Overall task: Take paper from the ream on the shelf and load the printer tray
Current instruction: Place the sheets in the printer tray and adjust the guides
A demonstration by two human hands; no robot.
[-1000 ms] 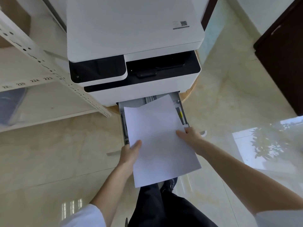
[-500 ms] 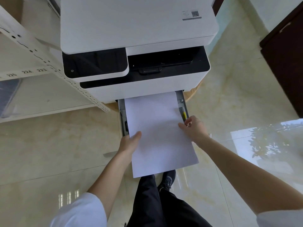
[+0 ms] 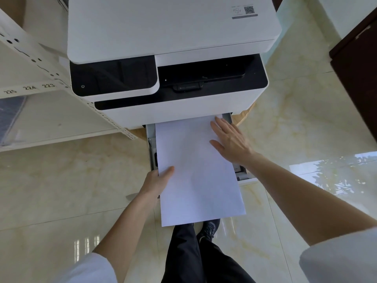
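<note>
White paper (image 3: 195, 170): sheet stack, far end lying in the pulled-out printer tray, near end sticking out past the tray over the floor
printer tray (image 3: 150, 139): grey, drawn out from the bottom of the printer; left wall visible beside the paper, right front corner visible near the right wrist
printer (image 3: 167, 58): white body, black control panel front left, black output slot front right, QR sticker on top right corner
left hand (image 3: 157, 181): pinching the paper's left edge, thumb on top of the sheet, fingers hidden under it
right hand (image 3: 230, 139): flat and spread, palm down, fingers resting on the paper's right side near the printer body; not gripping anything
shelf (image 3: 40, 111): cream metal rack left of printer, perforated upright, number labels 223, 224, 225 on the rail
ream: cannot tell from this view
floor (image 3: 71, 180): glossy beige marble tile, window reflection at right
person: white short sleeves, dark trousers, dark shoe (image 3: 208, 229) below the paper's near end
door (image 3: 359, 78): dark brown, far right
</note>
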